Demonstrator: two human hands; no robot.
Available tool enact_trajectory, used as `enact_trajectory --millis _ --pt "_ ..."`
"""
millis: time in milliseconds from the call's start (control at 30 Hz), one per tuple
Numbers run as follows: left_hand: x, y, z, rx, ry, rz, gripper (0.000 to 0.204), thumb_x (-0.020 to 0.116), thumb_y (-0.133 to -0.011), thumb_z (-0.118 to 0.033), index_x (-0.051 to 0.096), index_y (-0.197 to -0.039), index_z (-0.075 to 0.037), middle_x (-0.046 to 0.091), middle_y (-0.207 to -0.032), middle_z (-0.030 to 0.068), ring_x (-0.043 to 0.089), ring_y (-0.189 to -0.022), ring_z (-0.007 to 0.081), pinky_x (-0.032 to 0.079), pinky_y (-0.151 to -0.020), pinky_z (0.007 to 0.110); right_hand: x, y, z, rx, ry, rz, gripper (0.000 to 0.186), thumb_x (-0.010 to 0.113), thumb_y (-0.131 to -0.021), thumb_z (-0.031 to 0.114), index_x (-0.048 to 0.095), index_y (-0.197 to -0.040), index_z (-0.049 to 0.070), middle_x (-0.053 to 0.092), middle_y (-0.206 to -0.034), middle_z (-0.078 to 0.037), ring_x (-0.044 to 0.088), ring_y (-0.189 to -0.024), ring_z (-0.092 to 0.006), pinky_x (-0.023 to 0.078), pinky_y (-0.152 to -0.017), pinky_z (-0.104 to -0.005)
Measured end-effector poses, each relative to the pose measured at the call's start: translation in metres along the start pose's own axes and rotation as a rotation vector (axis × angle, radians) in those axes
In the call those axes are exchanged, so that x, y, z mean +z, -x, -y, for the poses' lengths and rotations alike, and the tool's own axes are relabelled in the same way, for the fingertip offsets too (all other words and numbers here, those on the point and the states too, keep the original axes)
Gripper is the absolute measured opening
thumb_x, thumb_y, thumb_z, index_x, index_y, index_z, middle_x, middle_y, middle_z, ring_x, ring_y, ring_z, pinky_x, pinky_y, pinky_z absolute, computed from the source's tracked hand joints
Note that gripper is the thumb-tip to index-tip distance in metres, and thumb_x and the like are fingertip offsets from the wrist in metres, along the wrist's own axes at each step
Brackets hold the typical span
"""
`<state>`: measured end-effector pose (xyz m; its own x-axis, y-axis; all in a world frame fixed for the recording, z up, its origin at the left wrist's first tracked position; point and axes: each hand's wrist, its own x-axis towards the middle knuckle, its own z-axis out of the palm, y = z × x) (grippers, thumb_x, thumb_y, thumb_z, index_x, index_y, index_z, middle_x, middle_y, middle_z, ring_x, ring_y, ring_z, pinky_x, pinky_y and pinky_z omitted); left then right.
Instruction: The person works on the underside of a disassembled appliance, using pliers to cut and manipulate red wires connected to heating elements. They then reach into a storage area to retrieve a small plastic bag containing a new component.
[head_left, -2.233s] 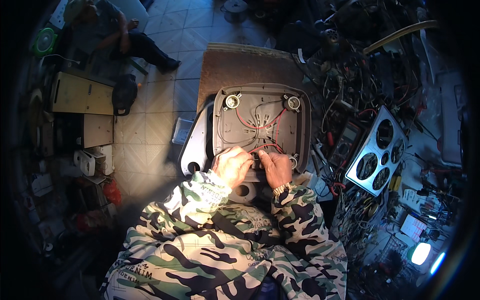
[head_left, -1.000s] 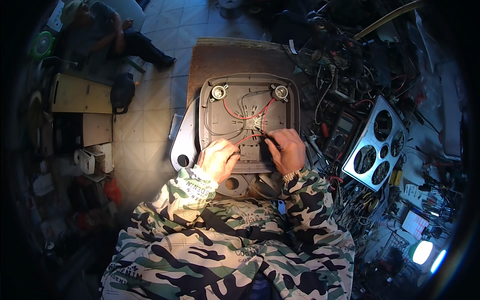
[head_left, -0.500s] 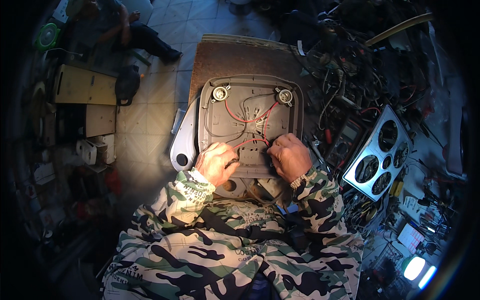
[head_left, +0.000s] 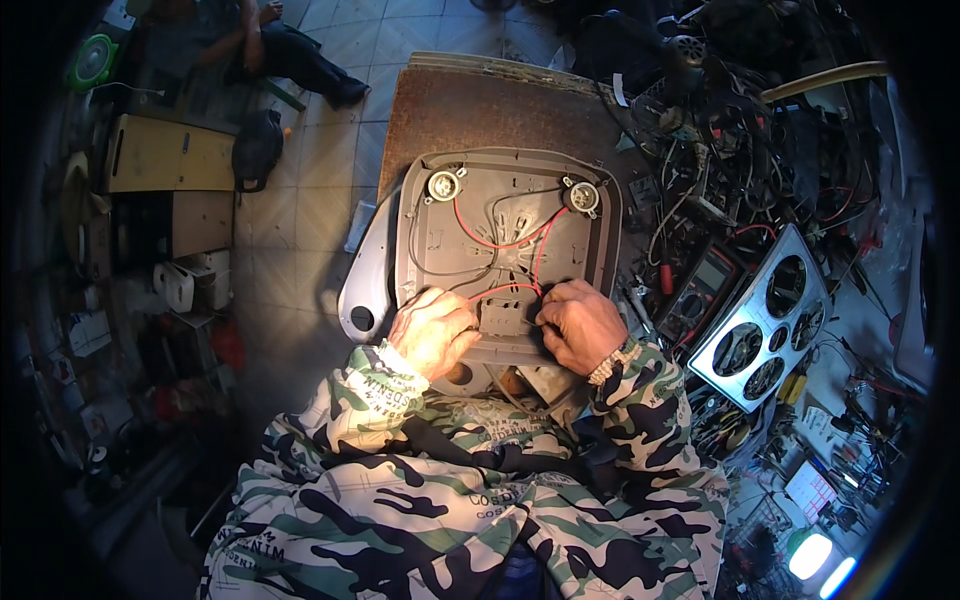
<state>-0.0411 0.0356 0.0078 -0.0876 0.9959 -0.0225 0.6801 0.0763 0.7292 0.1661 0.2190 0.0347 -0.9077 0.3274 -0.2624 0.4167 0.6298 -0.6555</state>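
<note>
A shallow grey-brown plastic housing (head_left: 515,160) with rounded corners lies open side up before me. A round metal-rimmed part sits in each far corner, one at the left (head_left: 443,186) and one at the right (head_left: 581,197). Red wire (head_left: 482,239) and dark wire (head_left: 412,248) run loosely across the floor of the housing. My left hand (head_left: 432,328) is closed at the near left corner, beside one end of a red wire. At the near right corner my right hand (head_left: 583,325) is closed, its fingertips close to the red wire. Both hands' fingers hide whatever they grip.
The housing rests on a brown wooden board (head_left: 460,110). A pale grey panel (head_left: 368,270) sticks out at its left. To the right are a multimeter (head_left: 710,275), a metal plate with round holes (head_left: 765,318) and tangled cables. A seated person (head_left: 290,65) is at the far left.
The left fingers have shifted slightly, and a dark bit seen at their tips no longer shows. The right hand stays at its corner. The whole view has moved a little.
</note>
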Motion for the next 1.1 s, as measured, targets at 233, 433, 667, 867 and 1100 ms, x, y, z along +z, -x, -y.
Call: enact_trajectory --millis 233,433,667,867,1100 --pt "0.001 0.000 0.002 -0.001 -0.001 0.012 0.021 0.086 -0.078 -0.011 0.074 -0.094 -0.003 0.071 -0.101 0.0105 0.067 -0.097 0.0324 0.058 -0.084 0.043 0.010 -0.008 0.012 0.020 0.228 0.055 0.015 0.075 -0.071 0.009 0.080 -0.085 0.008 0.067 -0.094 -0.011 0.062 -0.098 -0.0341 0.052 -0.088 -0.0455" --pt "0.001 0.000 0.001 -0.005 -0.004 0.028 0.022 0.085 -0.080 -0.012 0.074 -0.096 -0.003 0.071 -0.101 0.0107 0.066 -0.098 0.0332 0.057 -0.086 0.043 0.020 -0.005 0.010 0.034 0.218 -0.006 0.014 0.074 -0.072 0.008 0.080 -0.084 0.009 0.065 -0.092 -0.011 0.062 -0.098 -0.0343 0.052 -0.088 -0.0459" --pt "0.005 0.004 0.006 0.015 -0.020 0.012 0.020 0.082 -0.084 -0.013 0.072 -0.098 -0.003 0.071 -0.101 0.0120 0.066 -0.099 0.0345 0.056 -0.086 0.044 0.022 -0.002 0.013 0.082 0.204 0.024 0.022 0.078 -0.066 0.004 0.081 -0.088 0.005 0.070 -0.100 -0.015 0.064 -0.103 -0.0358 0.053 -0.093 -0.0458" --pt "0.008 0.004 0.007 0.012 0.005 -0.023 0.019 0.080 -0.086 -0.011 0.068 -0.099 -0.003 0.070 -0.100 0.0132 0.064 -0.096 0.0359 0.054 -0.086 0.045 0.023 0.000 0.014 0.099 0.204 0.008 0.023 0.078 -0.068 0.003 0.081 -0.091 0.005 0.070 -0.102 -0.015 0.064 -0.104 -0.0362 0.054 -0.093 -0.0461" --pt "0.011 0.004 0.010 0.002 0.035 -0.096 0.018 0.078 -0.088 -0.009 0.066 -0.099 -0.002 0.069 -0.099 0.0147 0.064 -0.095 0.0369 0.053 -0.085 0.045 0.026 0.002 0.015 0.098 0.218 -0.026 0.024 0.076 -0.072 0.004 0.082 -0.095 0.006 0.070 -0.101 -0.014 0.063 -0.103 -0.0361 0.054 -0.093 -0.0459"
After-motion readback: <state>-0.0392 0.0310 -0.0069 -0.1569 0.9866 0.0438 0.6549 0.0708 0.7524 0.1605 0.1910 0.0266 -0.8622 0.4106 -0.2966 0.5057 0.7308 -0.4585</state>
